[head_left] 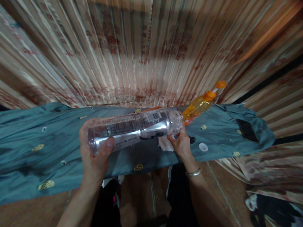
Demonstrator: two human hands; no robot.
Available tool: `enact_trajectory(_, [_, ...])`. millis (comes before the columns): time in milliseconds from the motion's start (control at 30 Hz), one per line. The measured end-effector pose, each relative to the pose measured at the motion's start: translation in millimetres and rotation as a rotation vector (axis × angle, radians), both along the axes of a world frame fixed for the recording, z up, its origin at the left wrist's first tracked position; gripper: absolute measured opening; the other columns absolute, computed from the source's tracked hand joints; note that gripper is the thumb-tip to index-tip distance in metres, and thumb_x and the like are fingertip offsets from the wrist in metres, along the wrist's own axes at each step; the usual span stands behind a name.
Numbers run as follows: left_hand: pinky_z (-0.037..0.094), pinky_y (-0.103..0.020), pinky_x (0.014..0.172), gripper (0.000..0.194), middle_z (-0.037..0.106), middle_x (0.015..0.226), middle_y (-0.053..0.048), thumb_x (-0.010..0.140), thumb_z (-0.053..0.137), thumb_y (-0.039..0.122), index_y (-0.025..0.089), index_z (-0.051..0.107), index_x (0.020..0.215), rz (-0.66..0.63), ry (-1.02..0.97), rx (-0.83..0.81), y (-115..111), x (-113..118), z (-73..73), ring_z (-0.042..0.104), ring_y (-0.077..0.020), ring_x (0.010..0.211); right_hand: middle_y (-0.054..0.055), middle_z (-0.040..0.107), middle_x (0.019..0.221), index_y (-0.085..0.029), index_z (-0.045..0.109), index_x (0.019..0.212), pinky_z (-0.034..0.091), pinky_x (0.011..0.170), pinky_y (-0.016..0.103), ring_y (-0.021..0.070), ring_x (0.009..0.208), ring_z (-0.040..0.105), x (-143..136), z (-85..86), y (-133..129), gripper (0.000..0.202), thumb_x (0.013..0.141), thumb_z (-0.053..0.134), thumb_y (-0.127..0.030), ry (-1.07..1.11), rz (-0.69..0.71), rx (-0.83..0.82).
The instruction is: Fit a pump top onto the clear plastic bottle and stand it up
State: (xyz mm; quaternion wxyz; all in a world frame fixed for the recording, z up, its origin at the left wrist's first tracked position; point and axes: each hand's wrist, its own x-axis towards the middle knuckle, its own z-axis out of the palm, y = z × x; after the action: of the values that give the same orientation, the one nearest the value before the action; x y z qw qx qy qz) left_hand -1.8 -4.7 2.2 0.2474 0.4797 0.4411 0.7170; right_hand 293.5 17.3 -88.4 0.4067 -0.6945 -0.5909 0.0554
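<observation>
A large clear plastic bottle (132, 127) with a silver printed label lies sideways in the air between my hands. My left hand (96, 157) grips its base end, thumb across the near side and fingers wrapped behind. My right hand (182, 143) closes around the neck end, its fingers partly hidden behind the clear plastic. Just beyond that hand stands a yellow bottle (197, 107) with an orange top, its lower part hidden. White crumpled tissue (166, 144) lies under the clear bottle's neck. A round white cap (203, 147) rests to the right of my right hand.
A green patterned cloth (59, 151) covers the long narrow table. A flat black rectangular object (247, 130) lies near its right end. Pleated curtain (132, 63) hangs close behind. A small dark item (192, 139) sits beside my right hand. Something orange (152, 109) shows behind the clear bottle.
</observation>
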Motion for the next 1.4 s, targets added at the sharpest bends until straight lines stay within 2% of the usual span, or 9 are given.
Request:
enact_trajectory(133, [0.044, -0.041, 0.108, 0.061, 0.067, 0.115, -0.002, 0.063, 0.09, 0.052, 0.031, 0.07, 0.116, -0.003, 0.001, 0.009, -0.4, -0.9, -2.0, 0.063, -0.0243, 0.107, 0.002, 0.064, 0.076, -0.018, 0.058, 0.117, 0.052, 0.066, 0.035, 0.0223, 0.068, 0.061, 0.0, 0.2, -0.1, 0.054, 0.081, 0.063, -0.057, -0.002, 0.002, 0.006])
enact_trajectory(300, [0.043, -0.042, 0.11, 0.06, 0.067, 0.115, -0.002, 0.066, 0.087, 0.053, 0.03, 0.069, 0.118, 0.0, 0.039, 0.02, -0.3, -0.7, -2.7, 0.063, -0.0245, 0.108, 0.002, 0.06, 0.076, -0.021, 0.059, 0.109, 0.052, 0.067, 0.036, 0.0229, 0.07, 0.061, 1.0, 1.9, -0.9, 0.041, 0.081, 0.065, -0.05, 0.001, 0.028, -0.024])
enact_trajectory(467, [0.041, -0.042, 0.113, 0.059, 0.067, 0.115, -0.002, 0.067, 0.087, 0.052, 0.029, 0.069, 0.118, 0.01, 0.051, 0.036, 0.5, 0.2, -2.0, 0.063, -0.0237, 0.108, 0.002, 0.06, 0.078, -0.02, 0.059, 0.113, 0.051, 0.068, 0.036, 0.0237, 0.073, 0.062, 1.2, 2.8, -0.6, 0.043, 0.08, 0.066, -0.047, 0.011, 0.033, -0.019])
enact_trajectory(700, [0.045, -0.049, 0.11, 0.059, 0.067, 0.116, -0.004, 0.07, 0.083, 0.056, 0.031, 0.065, 0.12, 0.016, 0.097, 0.008, -0.4, 0.8, -1.8, 0.065, -0.0274, 0.109, 0.001, 0.06, 0.076, -0.022, 0.059, 0.108, 0.053, 0.067, 0.037, 0.0238, 0.072, 0.061, 0.9, 0.4, -0.2, 0.04, 0.081, 0.065, -0.049, 0.007, 0.023, 0.0])
enact_trajectory(1000, [0.043, -0.04, 0.109, 0.058, 0.067, 0.113, -0.001, 0.064, 0.089, 0.051, 0.03, 0.07, 0.115, 0.001, 0.022, 0.027, 0.4, 0.9, -0.3, 0.063, -0.023, 0.107, 0.003, 0.063, 0.076, -0.017, 0.059, 0.112, 0.054, 0.069, 0.039, 0.0244, 0.071, 0.063, 2.1, -0.7, -0.1, 0.05, 0.08, 0.065, -0.054, -0.006, 0.012, -0.007])
enact_trajectory(1233, [0.045, -0.04, 0.107, 0.061, 0.067, 0.113, -0.001, 0.063, 0.09, 0.053, 0.03, 0.069, 0.116, -0.002, -0.004, 0.0, -0.3, 0.1, -2.7, 0.063, -0.023, 0.105, 0.003, 0.064, 0.075, -0.016, 0.06, 0.112, 0.053, 0.067, 0.036, 0.0217, 0.066, 0.06, 1.4, -0.2, 0.3, 0.053, 0.08, 0.064, -0.057, -0.01, -0.009, -0.014])
enact_trajectory(1400, [0.046, -0.045, 0.108, 0.066, 0.065, 0.117, -0.003, 0.065, 0.085, 0.059, 0.029, 0.066, 0.12, 0.014, 0.057, -0.027, -0.4, -2.4, -6.5, 0.063, -0.027, 0.111, 0.002, 0.063, 0.076, -0.017, 0.06, 0.108, 0.053, 0.067, 0.035, 0.0214, 0.068, 0.061, 0.3, 1.3, 0.4, 0.05, 0.079, 0.064, -0.057, -0.001, 0.0, -0.013])
